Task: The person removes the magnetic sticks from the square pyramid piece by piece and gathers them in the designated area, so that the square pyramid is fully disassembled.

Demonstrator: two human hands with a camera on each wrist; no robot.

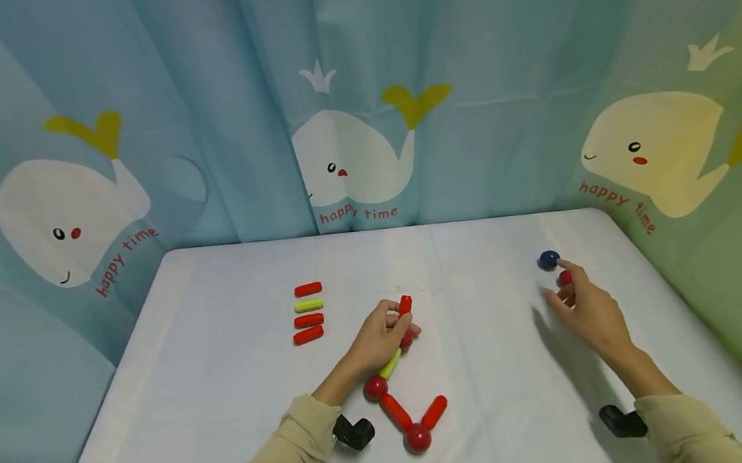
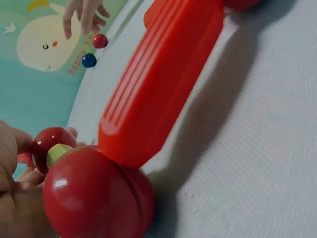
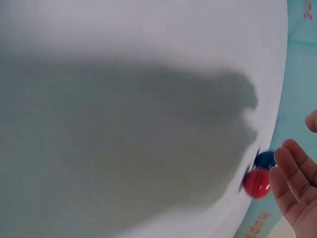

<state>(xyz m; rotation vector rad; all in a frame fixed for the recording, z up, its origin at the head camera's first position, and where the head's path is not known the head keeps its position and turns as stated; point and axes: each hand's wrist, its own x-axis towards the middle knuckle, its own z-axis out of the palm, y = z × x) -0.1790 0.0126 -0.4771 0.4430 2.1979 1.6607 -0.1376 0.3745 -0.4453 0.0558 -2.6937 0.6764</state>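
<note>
My left hand grips the far end of a chain of rods and balls, around a red ball and a red rod. From there a yellow-green rod leads to a second red ball. Another red rod joins that to a third red ball, from which one more red rod points outward. Over at the right, my right hand reaches with parted fingers above a loose red ball, holding nothing. A dark blue ball sits just beyond its fingertips.
Left of the chain, several loose rods lie in a column, red ones and a yellow-green one. The white table ends at a curtain printed with whales, behind and at both sides.
</note>
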